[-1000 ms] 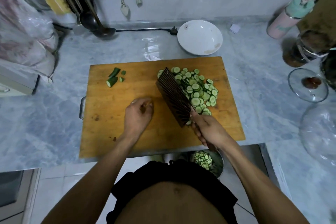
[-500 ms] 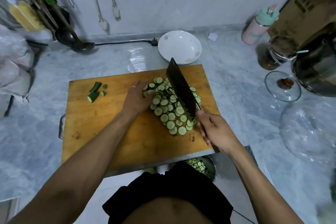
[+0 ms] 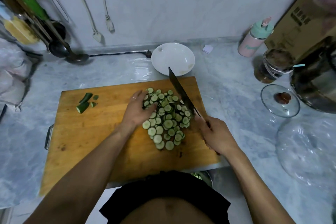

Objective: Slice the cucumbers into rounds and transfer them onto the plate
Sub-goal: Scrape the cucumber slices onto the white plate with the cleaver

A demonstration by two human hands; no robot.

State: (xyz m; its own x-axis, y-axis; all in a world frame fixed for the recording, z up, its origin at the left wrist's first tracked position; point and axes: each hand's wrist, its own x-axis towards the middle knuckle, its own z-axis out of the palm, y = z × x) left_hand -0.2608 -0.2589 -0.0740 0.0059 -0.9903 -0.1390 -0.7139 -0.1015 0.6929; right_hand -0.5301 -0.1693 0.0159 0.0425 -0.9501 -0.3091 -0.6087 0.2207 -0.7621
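A heap of cucumber rounds (image 3: pixel 168 120) lies on the right half of the wooden cutting board (image 3: pixel 94 132). My left hand (image 3: pixel 139 108) rests flat against the heap's left side, fingers apart. My right hand (image 3: pixel 216 135) grips the handle of a dark cleaver (image 3: pixel 181 92), whose blade stands on edge along the heap's right side. The white plate (image 3: pixel 172 58) sits behind the board, holding no cucumber. A few cucumber end pieces (image 3: pixel 85 102) lie at the board's far left corner.
A glass lid (image 3: pixel 280 101), a jar (image 3: pixel 272 68), a pink bottle (image 3: pixel 254 39) and a metal pot (image 3: pixel 316 85) crowd the counter's right side. A ladle (image 3: pixel 72 54) and a black cord (image 3: pixel 118 53) lie at the back left. A bowl of slices (image 3: pixel 200 176) sits below the counter edge.
The cleaver has swung from the heap's left side over to its right. My left hand has moved from the bare board up against the heap.
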